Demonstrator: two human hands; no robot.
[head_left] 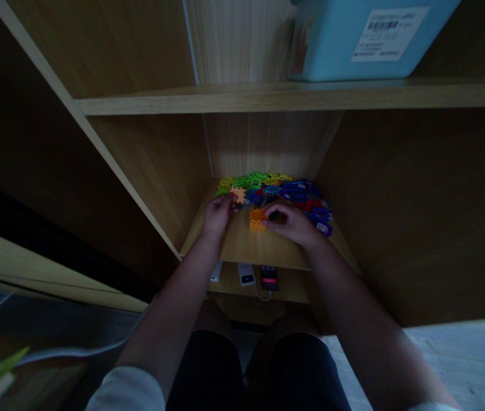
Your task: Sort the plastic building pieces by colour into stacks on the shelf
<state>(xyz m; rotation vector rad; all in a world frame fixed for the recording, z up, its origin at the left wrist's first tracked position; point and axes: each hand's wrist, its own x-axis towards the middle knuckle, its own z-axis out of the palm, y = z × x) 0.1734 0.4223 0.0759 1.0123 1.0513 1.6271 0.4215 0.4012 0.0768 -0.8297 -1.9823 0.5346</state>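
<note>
A pile of coloured plastic interlocking pieces, green, yellow, blue and red, lies at the back of a low wooden shelf. My left hand pinches a pale orange piece at the pile's left edge. My right hand rests curled on the shelf, fingers against a small orange block assembly in front of the pile.
Wooden cabinet walls close in on both sides. A higher shelf carries a light blue bin with a white label. Below the low shelf lie small devices with a cable. My knees are at the bottom.
</note>
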